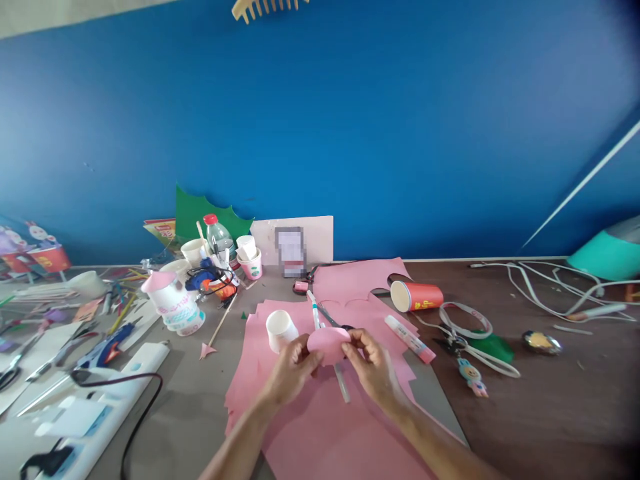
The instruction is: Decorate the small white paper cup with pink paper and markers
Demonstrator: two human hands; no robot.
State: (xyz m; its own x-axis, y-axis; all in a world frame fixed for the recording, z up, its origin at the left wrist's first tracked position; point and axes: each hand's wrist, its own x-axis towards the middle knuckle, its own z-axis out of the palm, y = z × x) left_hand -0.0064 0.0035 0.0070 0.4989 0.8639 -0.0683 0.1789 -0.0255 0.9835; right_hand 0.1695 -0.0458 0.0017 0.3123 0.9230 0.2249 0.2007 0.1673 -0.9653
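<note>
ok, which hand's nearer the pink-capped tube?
Right. The right hand is just left of the tube, apart from it; the left hand is farther left, across the pink disc that both hold.

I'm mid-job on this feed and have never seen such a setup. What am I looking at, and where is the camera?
There is no machine here: these are a person's bare hands. The single picture comes from a camera worn on their head, looking forward and down. The left hand and right hand hold a rounded pink paper piece between them. Beneath lie large pink paper sheets. On these, a white paper cup stands beside the left hand; a white-and-pink tube lies beyond the right.
</note>
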